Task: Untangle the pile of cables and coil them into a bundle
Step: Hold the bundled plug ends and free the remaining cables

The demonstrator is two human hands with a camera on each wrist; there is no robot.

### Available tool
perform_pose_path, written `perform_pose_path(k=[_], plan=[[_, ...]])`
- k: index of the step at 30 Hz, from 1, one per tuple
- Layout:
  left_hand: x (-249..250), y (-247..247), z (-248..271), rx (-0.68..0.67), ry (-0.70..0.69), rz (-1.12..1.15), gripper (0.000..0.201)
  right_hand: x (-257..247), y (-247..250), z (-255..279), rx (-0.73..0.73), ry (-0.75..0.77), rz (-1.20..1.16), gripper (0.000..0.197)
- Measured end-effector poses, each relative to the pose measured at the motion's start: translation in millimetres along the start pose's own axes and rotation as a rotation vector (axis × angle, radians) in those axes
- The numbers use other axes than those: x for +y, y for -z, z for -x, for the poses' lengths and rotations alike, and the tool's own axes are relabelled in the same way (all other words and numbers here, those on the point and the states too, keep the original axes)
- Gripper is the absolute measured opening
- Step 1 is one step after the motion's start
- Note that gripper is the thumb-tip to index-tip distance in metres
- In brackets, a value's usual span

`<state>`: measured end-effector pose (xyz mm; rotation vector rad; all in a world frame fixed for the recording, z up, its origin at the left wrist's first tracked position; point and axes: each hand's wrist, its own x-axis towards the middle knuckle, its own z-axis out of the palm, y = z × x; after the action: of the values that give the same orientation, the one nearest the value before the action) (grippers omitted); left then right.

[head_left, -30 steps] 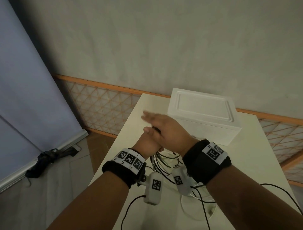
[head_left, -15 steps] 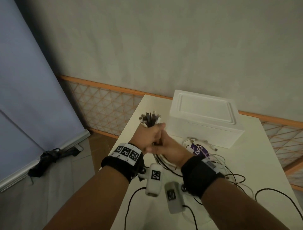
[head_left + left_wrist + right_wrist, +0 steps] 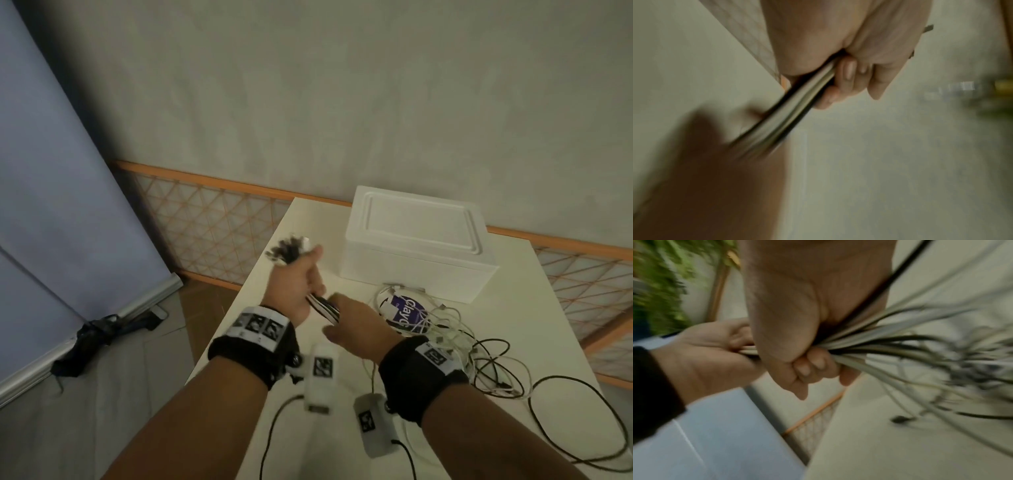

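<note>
Left hand [image 3: 297,286] raised above the worktop's left edge, fist wrapped round a gathered bunch of cables [image 3: 323,306]. Plug ends [image 3: 289,251] fan out past the top of the fist, blurred; black and white ones both, count unclear. Left wrist view: the fingers [image 3: 849,74] curl over the flat band of strands, thumb side pressing from the other side.

Right hand [image 3: 359,323] just beside the left, nearer the person and lower. It grips the same bunch where the strands leave the left fist. Right wrist view: the fingers [image 3: 813,366] fold tight over the strands, which spread out beyond them in a loose spray of black and white. The two hands sit close together, a short stretch of bunch showing between them.

The rest of the cables trail from the right hand down to a loose tangle [image 3: 455,339] on the worktop [image 3: 513,301], right of the hands and toward the right edge. White loops lie over a purple-and-white packet [image 3: 407,313] with lettering, partly covered. One long black cable [image 3: 561,442] loops out toward the near right corner.

White foam box [image 3: 419,241], lid on, stands at the far edge of the worktop, just behind the packet.

Both wrists wear black bands with printed markers. On the floor left of the worktop, a dark bundle [image 3: 102,337] against the base of a blue panel.
</note>
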<state>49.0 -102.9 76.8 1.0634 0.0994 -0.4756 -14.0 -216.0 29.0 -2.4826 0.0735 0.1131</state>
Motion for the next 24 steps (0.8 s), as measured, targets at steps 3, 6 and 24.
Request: perform_pose_path(k=[3,6,24], plan=[[28.4,27.7,-16.3,0.175,-0.029,0.179,0.031,42.9,5.7,21.6,-0.008,-0.055,0.273,0.013],[36.2,55.0,-25.9,0.266,-0.02,0.267,0.042,77.0,20.2,40.1,0.048,-0.167,0.422,0.023],[-29.6,5.4,3.2,0.04,0.047,-0.163,0.052,-30.0,27.3,13.7,-0.159,0.022,-0.269,0.085]])
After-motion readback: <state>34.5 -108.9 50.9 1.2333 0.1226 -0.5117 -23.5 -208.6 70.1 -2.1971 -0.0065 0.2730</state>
